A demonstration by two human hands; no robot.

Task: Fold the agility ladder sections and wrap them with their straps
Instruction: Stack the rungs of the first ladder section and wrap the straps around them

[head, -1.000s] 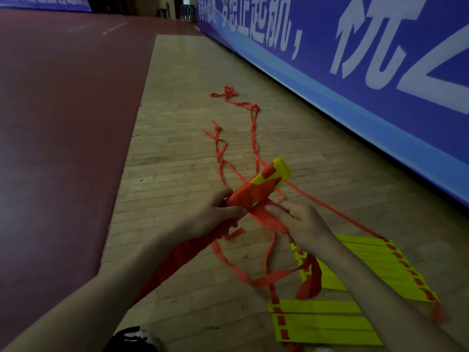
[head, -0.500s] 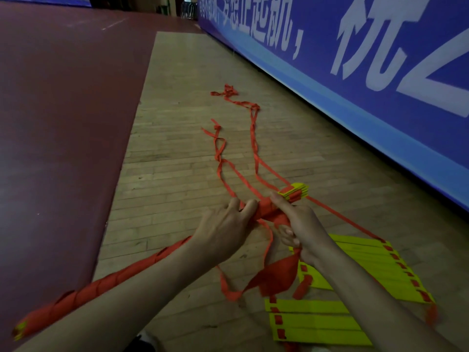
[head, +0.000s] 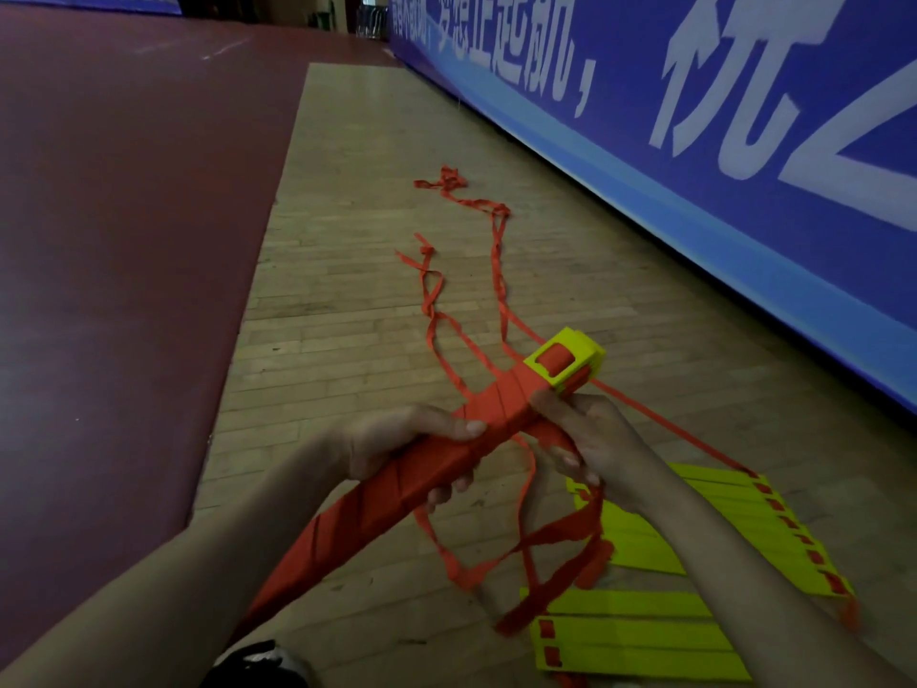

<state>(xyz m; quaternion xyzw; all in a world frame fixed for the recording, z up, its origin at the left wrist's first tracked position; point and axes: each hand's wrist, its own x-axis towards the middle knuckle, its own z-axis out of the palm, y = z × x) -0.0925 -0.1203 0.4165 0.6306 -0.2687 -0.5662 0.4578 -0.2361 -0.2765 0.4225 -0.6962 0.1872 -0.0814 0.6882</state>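
Note:
I hold a long stack of yellow ladder rungs (head: 570,362) wound in red strap, so only its far yellow end shows. My left hand (head: 412,449) grips the wrapped bundle (head: 397,489) around its middle, thumb on top. My right hand (head: 590,439) holds the red strap just below the yellow end, fingers curled on it. Loose red strap (head: 536,543) hangs from that hand down to the floor. Two other folded yellow rung stacks (head: 645,533) (head: 640,643) lie on the floor at the lower right.
More red strap (head: 496,270) trails away across the wooden floor (head: 357,230). A blue banner wall (head: 744,141) runs along the right. Dark red flooring (head: 124,240) lies to the left. A dark shoe (head: 258,662) shows at the bottom edge.
The bundle has turned and lifted, so its yellow end now faces up and farther from me. My right hand has carried the strap around near that end; my left hand has shifted its grip.

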